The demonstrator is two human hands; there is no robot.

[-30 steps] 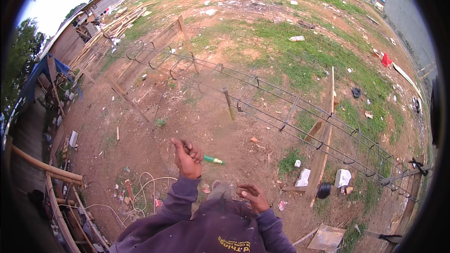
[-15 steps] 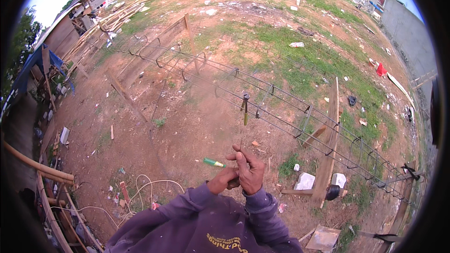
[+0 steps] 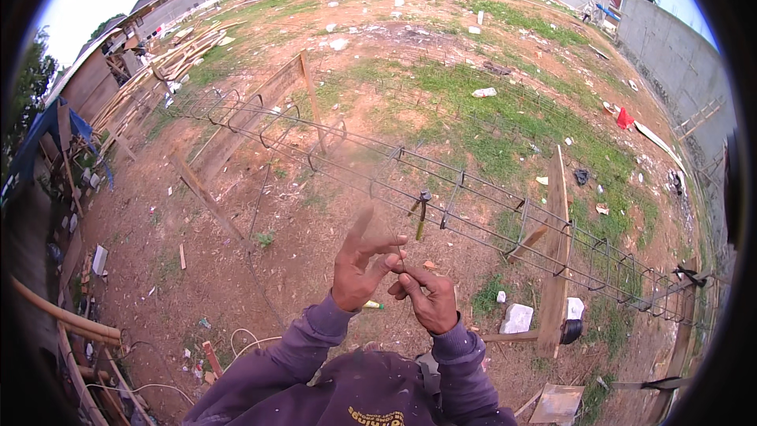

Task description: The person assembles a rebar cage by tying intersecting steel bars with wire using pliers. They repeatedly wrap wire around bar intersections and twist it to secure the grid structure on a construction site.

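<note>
My right hand (image 3: 430,300) is closed in front of my chest, its thumb and forefinger pinching a thin tie wire (image 3: 399,246). Beside it, my left hand (image 3: 359,272) has its forefinger raised and blurred, while the thumb and other fingers close around the same wire. Beyond both hands runs a long cage of steel reinforcing bars (image 3: 489,230), with square stirrups spaced along it. A pair of pincers (image 3: 423,209) hangs by its head from the cage's near bar, handles downward. Behind my left hand a green object (image 3: 373,304) shows only in part.
Wooden supports (image 3: 556,260) hold up the cage on the right, near white blocks (image 3: 517,319) and a black coil (image 3: 572,331). A wooden frame (image 3: 206,196) stands left. A pale cable (image 3: 244,339) lies on the ground. Farther off are timber (image 3: 169,63) and a grey wall (image 3: 670,55).
My hands have come apart slightly; the left has risen with its forefinger lifting, and the right has turned and lowered a little. The view has shifted, while the pincers still hang from the bar.
</note>
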